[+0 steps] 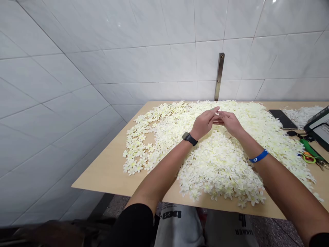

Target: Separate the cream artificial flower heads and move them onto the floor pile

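Both my hands meet over a wide spread of cream-white artificial flowers (221, 161), toward the far side of the table. My left hand (204, 122), on the arm with a black watch (189, 138), has its fingers together and closed at the tips. My right hand (231, 124), above a blue wristband (259, 156), pinches at the same spot. A small white piece (217, 114) shows between the fingertips; it is too small to tell whether it is a flower. Below my hands the flowers form a thick heap near the front edge.
On the wooden table (108, 164), a black phone (283, 118) lies at the right. Beside it are small white pieces (305, 115), a dark box (320, 127) and a green-handled tool (312, 150). Tiled walls (154, 68) rise behind and at the left. A metal strip (219, 77) is fixed behind.
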Motion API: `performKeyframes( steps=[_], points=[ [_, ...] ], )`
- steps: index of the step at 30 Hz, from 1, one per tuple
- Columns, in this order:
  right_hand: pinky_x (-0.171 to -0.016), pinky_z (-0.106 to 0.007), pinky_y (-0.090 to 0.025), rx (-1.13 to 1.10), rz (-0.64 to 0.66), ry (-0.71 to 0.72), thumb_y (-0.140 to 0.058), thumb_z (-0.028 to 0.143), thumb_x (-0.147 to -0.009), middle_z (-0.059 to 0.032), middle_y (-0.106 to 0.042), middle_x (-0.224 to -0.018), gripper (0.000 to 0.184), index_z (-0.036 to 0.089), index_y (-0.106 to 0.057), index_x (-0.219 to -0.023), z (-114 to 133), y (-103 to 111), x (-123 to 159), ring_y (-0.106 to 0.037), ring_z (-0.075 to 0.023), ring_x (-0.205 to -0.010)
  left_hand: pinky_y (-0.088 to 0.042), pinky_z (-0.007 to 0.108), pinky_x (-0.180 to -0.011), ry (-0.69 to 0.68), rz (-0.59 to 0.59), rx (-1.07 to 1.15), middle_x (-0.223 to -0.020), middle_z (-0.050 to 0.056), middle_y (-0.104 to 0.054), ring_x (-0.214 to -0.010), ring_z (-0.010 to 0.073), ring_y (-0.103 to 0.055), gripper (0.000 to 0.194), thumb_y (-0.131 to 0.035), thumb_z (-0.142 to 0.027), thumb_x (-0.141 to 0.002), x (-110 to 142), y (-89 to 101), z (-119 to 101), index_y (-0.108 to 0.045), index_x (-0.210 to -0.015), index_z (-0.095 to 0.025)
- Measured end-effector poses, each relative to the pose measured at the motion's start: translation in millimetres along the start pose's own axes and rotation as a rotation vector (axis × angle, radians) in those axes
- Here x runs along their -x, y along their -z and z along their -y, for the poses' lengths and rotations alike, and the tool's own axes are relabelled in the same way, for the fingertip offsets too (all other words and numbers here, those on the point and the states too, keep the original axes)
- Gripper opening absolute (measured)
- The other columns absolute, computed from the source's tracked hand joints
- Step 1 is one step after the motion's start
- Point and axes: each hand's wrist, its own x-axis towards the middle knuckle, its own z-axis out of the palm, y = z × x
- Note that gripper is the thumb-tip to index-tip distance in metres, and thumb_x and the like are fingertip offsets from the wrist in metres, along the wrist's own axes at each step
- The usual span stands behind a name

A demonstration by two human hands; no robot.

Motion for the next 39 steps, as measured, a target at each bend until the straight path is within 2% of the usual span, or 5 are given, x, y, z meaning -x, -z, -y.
performKeyframes(
  steps=[5, 12, 17, 22, 39],
  points=[
    [-0.077, -0.034, -0.061, 0.363, -0.001, 0.152, -0.068, 0.068, -0.084, -0.0081, -0.076, -0.084, 0.051, 0.017, -0.076, -0.083, 71, 4, 9, -0.073, -0.0195, -0.078, -0.053, 0.029, -0.077, 0.023, 0.253, -0.010, -0.099, 0.005, -0.078, -0.084, 0.0153, -0.071, 0.029, -0.045, -0.030, -0.104, -51, 64.1, -51, -0.072, -0.113, -0.022],
    [-0.055, -0.028, -0.033, 0.839, -0.139, 0.500, -0.056, 0.039, -0.101, 0.0020, -0.048, -0.054, 0.050, 0.018, -0.051, -0.056, 153, -29, 46, -0.044, -0.0103, -0.054, -0.040, 0.025, -0.060, 0.047, 0.165, 0.124, -0.057, -0.001, -0.052, -0.061, 0.0094, -0.053, 0.048, -0.052, -0.046, -0.102, -72, 121.7, -114, -0.061, -0.066, -0.015],
    [-0.055, -0.030, -0.023, 0.691, -0.248, 0.696, -0.053, 0.046, -0.103, 0.0030, -0.033, -0.057, 0.054, 0.019, -0.039, -0.058, 161, -52, 56, -0.031, -0.0098, -0.055, -0.035, 0.022, -0.057, -0.036, -0.066, 0.568, -0.057, -0.003, -0.037, -0.054, 0.0052, -0.039, 0.060, -0.048, -0.058, -0.099, -67, 112.7, -126, -0.046, -0.056, -0.016],
    [-0.055, -0.030, -0.023, 0.586, -0.260, 0.689, -0.052, 0.053, -0.101, 0.0037, -0.029, -0.059, 0.056, 0.020, -0.036, -0.059, 154, -60, 47, -0.029, -0.0096, -0.055, -0.034, 0.023, -0.055, 0.048, -0.292, 0.677, -0.056, -0.002, -0.036, -0.055, 0.0072, -0.040, 0.058, -0.056, -0.056, -0.096, -67, 98.8, -132, -0.047, -0.055, -0.016],
    [-0.051, -0.029, -0.027, 0.576, -0.306, 0.591, -0.053, 0.068, -0.094, 0.0026, -0.034, -0.053, 0.061, 0.020, -0.045, -0.057, 136, -50, 35, -0.038, -0.0120, -0.054, -0.032, 0.026, -0.050, 0.107, -0.277, 0.636, -0.055, -0.003, -0.037, -0.053, 0.0089, -0.035, 0.059, -0.057, -0.063, -0.093, -60, 77.8, -114, -0.046, -0.056, -0.018]
  ],
)
